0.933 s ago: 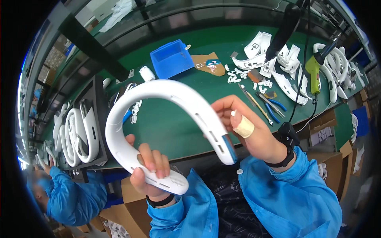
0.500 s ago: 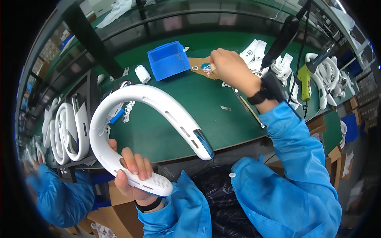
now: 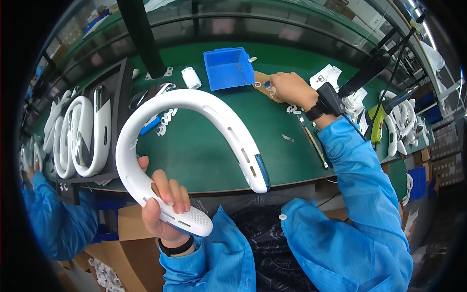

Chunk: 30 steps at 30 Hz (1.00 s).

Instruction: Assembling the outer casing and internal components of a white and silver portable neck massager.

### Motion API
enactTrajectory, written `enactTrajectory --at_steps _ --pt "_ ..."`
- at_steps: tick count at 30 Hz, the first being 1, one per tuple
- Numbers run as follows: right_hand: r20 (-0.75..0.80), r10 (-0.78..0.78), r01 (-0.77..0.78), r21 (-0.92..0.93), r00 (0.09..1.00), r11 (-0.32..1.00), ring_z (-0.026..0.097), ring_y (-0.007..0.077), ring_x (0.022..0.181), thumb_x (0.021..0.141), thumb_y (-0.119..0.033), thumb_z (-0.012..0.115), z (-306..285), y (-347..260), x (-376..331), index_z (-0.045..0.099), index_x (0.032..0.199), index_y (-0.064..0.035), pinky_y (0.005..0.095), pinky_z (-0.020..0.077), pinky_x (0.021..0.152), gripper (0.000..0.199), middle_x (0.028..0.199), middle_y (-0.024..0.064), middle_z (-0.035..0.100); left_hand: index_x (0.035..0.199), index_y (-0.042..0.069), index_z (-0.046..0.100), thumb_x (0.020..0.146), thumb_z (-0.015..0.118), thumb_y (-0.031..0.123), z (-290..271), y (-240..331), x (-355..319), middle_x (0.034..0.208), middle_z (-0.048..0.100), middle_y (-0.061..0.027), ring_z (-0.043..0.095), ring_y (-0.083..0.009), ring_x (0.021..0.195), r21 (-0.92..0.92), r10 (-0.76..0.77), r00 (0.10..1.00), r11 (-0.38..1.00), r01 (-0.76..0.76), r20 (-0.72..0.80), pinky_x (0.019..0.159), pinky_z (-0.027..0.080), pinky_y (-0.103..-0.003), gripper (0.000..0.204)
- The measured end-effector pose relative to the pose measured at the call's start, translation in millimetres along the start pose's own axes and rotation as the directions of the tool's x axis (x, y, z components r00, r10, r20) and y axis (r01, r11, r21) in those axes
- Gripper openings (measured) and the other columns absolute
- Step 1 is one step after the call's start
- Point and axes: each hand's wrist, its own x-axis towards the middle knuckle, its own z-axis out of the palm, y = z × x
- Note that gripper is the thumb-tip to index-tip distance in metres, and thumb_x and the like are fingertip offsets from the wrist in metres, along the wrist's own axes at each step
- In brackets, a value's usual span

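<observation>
My left hand (image 3: 168, 199) grips one end of a white, U-shaped neck fan (image 3: 182, 100), fingers wrapped around it near its dotted grille. The fan's curve rises over the table, and its other end, with a glossy dark-blue panel, points down to the right. Farther off, my right hand (image 3: 292, 90) is at a piece of brown cardboard (image 3: 262, 78) bearing small parts. Its fingers are pinched together; what lies between them is hidden. Just left of the cardboard stands a blue bin (image 3: 228, 69).
A dark rack (image 3: 116, 82) with several white neck fans (image 3: 87, 136) stands at left, near a co-worker's blue sleeve (image 3: 63, 219). At right are white shells (image 3: 355, 102), a green-yellow tool (image 3: 377, 124) and tweezers (image 3: 314, 141). A white roll (image 3: 191, 78) stands behind the held fan.
The view has shifted, so the bin and cardboard appear farther right. My right hand stays at the cardboard with fingers pinched. My left hand keeps its hold on the neck fan, which is slightly turned.
</observation>
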Motion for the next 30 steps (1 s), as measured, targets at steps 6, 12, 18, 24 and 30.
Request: enactTrajectory --at_steps 6,12,18,24,30 --pt "0.053 0.007 -0.016 0.172 0.999 0.985 0.069 0.034 0.1 0.089 -0.018 0.063 -12 9 -1 0.072 0.106 -0.0059 0.0433 0.0528 0.087 0.022 0.103 0.016 0.073 0.151 -0.003 0.023 0.096 0.059 0.025 2 -3 3 0.082 0.048 -0.0055 0.05 -0.01 0.058 0.018 -0.012 0.999 1.0 0.012 0.033 0.053 0.047 -0.025 0.072" --pt "-0.038 0.2 -0.096 0.783 0.979 0.615 0.068 0.0241 0.096 0.096 -0.017 0.061 -48 3 -25 0.073 0.107 0.0005 0.0349 0.051 0.089 0.024 0.102 0.0126 0.074 0.151 -0.003 0.023 0.096 0.06 0.026 2 0 1 0.081 0.048 -0.005 0.051 -0.0094 0.058 0.026 -0.018 1.0 0.999 0.018 0.001 0.052 0.047 -0.024 0.072" --pt "0.1 -0.031 -0.105 0.964 0.994 -0.243 0.053 0.0081 0.075 0.098 -0.021 0.064 -103 -36 -88 0.069 0.11 -0.0005 0.0232 0.0452 0.07 0.024 0.095 0.0042 0.068 0.152 -0.002 0.025 0.097 0.059 0.027 6 -4 6 0.081 0.046 -0.005 0.049 -0.0099 0.058 -0.101 -0.091 0.996 0.991 0.089 -0.018 0.052 0.046 -0.025 0.071" --pt "0.015 -0.083 -0.026 0.991 0.996 -0.128 0.061 0.0154 0.101 0.104 -0.032 0.055 -142 -89 -134 0.049 0.143 0.0017 0.031 0.0509 0.085 0.051 0.118 0.0127 0.066 0.152 0.0 0.027 0.098 0.059 0.026 15 -18 13 0.083 0.046 -0.0059 0.05 -0.0125 0.06 -0.292 -0.202 0.975 0.931 0.219 0.087 0.054 0.047 -0.029 0.068" --pt "0.079 0.096 -0.063 0.985 0.992 -0.158 0.067 0.0222 0.102 0.093 -0.023 0.072 -153 -120 -165 0.022 0.157 -0.0065 0.0337 0.0564 0.085 0.083 0.124 0.0168 0.057 0.151 0.004 0.031 0.092 0.065 0.03 39 -43 14 0.081 0.049 -0.0059 0.053 -0.014 0.06 -0.144 -0.235 0.956 0.955 0.261 0.178 0.054 0.049 -0.029 0.073"
